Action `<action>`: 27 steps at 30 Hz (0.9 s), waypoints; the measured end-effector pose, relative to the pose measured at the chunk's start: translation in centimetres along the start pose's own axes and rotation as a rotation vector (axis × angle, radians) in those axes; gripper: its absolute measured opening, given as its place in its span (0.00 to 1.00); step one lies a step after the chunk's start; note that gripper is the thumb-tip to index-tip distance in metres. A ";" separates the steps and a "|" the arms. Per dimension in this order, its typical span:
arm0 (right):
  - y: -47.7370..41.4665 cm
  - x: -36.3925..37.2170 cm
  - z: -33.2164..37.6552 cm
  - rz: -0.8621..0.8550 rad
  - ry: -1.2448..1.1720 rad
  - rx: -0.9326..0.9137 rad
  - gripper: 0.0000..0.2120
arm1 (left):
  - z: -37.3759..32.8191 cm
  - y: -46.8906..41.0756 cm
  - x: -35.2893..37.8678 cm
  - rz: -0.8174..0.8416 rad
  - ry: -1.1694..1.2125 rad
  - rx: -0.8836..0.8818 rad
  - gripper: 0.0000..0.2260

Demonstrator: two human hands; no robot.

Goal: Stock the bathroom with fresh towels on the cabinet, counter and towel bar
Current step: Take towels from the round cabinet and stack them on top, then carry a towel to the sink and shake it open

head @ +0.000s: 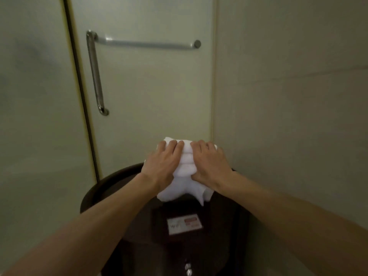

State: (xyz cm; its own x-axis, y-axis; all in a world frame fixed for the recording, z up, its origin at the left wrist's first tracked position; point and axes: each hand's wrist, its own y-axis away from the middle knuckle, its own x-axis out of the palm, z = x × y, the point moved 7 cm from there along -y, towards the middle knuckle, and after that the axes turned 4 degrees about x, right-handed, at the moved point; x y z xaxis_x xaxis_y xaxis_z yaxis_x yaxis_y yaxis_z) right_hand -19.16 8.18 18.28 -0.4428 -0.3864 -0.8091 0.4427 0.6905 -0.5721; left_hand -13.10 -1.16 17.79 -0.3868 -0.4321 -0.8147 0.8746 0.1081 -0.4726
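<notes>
A folded stack of white towels (pixel 186 168) rests on the back part of a dark, rounded cabinet (pixel 111 188) in the corner. My left hand (pixel 162 162) grips the stack's left side and my right hand (pixel 209 164) grips its right side, fingers curled over the top. A loose towel edge hangs over the cabinet front below my wrists. On the frosted glass door above, a chrome towel bar (pixel 145 44) runs horizontally and bare.
A vertical chrome door handle (pixel 95 74) joins the bar's left end. A dark door frame strip (pixel 79 86) runs down the left. A plain wall (pixel 288 96) closes the right side. A small white Wi-Fi card (pixel 184 225) lies on the cabinet.
</notes>
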 end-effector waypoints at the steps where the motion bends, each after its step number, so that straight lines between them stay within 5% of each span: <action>1: -1.0 -1.6 -0.2 0.011 -0.004 -0.009 0.30 | 0.7 -0.8 -1.5 0.005 0.016 0.000 0.38; 19: -23.8 -40.9 -1.4 0.106 -0.080 -0.148 0.40 | 18.2 -15.3 -42.0 0.126 0.094 -0.041 0.40; 27: -27.8 -51.1 0.8 0.154 -0.151 -0.225 0.39 | 23.2 -14.5 -52.6 0.142 0.234 -0.175 0.42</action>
State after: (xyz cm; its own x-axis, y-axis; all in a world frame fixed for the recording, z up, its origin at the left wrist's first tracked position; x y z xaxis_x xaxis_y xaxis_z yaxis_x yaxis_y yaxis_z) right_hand -8.21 8.27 75.42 -0.2553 -0.3420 -0.9044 0.3041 0.8595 -0.4108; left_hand 1.34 -0.77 75.24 -0.3395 -0.1860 -0.9221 0.8688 0.3137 -0.3831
